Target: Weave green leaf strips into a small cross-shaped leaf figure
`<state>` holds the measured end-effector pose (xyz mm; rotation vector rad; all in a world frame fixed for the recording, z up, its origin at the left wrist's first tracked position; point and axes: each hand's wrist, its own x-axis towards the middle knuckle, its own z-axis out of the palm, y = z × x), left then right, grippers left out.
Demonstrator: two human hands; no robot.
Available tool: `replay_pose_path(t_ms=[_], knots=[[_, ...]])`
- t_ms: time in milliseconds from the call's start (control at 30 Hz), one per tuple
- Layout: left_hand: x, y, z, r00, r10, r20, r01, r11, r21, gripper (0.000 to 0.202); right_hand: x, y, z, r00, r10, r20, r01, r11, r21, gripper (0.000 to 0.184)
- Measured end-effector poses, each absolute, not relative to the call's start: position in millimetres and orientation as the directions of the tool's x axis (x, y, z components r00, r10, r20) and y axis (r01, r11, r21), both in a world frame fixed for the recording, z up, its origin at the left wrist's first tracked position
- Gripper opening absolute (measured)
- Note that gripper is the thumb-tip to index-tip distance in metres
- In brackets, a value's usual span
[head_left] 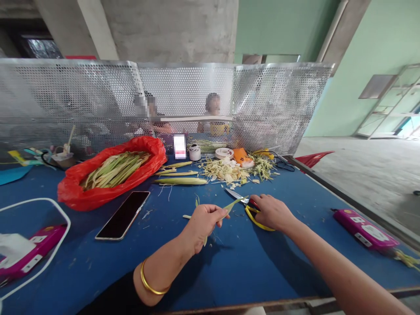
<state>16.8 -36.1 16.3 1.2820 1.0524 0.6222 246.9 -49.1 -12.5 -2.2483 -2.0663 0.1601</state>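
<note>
My left hand (207, 223) pinches a narrow pale green leaf strip (233, 204), its pointed end reaching toward the scissors. Lower parts of the strip are hidden behind my fingers. My right hand (271, 211) is closed on a pair of scissors (258, 221) with yellow and red handles, low over the blue table (236, 271). The scissor blades point left and away from me, next to the strip's tip; whether they touch it I cannot tell. A gold bangle (149, 282) circles my left wrist.
A red plastic bag (75, 192) holds long green leaves (118, 170). Beyond my hands lie leaf bundles (180, 180) and a pile of pale scraps (226, 169). A black-screened phone (124, 215) lies left, a purple power strip (367, 229) right. A perforated metal screen (187, 96) stands behind; people sit beyond it.
</note>
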Motion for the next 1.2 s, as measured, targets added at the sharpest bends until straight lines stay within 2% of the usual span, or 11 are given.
replay_pose_path(t_ms=[100,167,267,333,367,433,500,600,667,933,1200], knots=[[16.0,-32.2,33.6,0.443,0.852,-0.278,0.134,0.243,0.961,0.028,254.3,-42.3,-11.1,0.062,0.997,-0.047,0.985,-0.069,-0.158,0.059],[13.3,-22.5,50.3,0.428,0.883,-0.192,0.153,0.138,0.978,0.025,259.4,-42.0,-10.1,0.055,0.998,-0.041,0.977,-0.063,-0.204,0.060],[8.8,6.0,71.7,0.365,0.931,-0.022,0.214,-0.061,0.975,0.032,265.1,-46.6,-9.1,0.038,0.999,-0.018,0.953,-0.042,-0.301,0.058],[7.5,31.1,78.0,0.332,0.943,-0.033,0.231,-0.047,0.972,0.026,266.6,-50.1,-8.6,0.034,0.999,-0.007,0.912,-0.034,-0.408,0.053],[7.7,43.8,78.6,0.325,0.944,-0.051,0.230,-0.027,0.973,0.024,266.4,-51.4,-7.9,0.047,0.999,-0.012,0.855,-0.047,-0.516,0.051],[9.7,66.7,75.8,0.317,0.945,-0.081,0.225,0.008,0.974,0.025,264.3,-53.0,-4.9,0.090,0.993,-0.076,0.586,-0.114,-0.802,0.056],[13.4,84.1,70.6,0.325,0.938,-0.123,0.220,0.051,0.974,0.028,260.3,-53.5,1.0,0.088,0.988,-0.128,0.307,-0.149,-0.940,0.065],[20.4,100.4,64.1,0.349,0.921,-0.173,0.213,0.101,0.972,0.033,253.0,-50.8,11.9,-0.003,0.995,-0.102,0.192,-0.099,-0.976,0.070],[25.2,107.4,61.5,0.371,0.907,-0.197,0.213,0.124,0.969,0.033,249.3,-44.9,16.4,-0.044,0.996,-0.081,0.231,-0.069,-0.971,0.068],[46.6,127.1,51.0,0.467,0.840,-0.275,0.254,0.170,0.952,0.028,243.8,2.3,13.7,-0.027,1.000,0.007,0.376,0.017,-0.926,0.063],[66.6,149.1,40.9,0.512,0.809,-0.290,0.257,0.178,0.950,0.024,244.7,26.5,6.7,0.032,0.999,-0.008,0.449,-0.022,-0.893,0.056]])
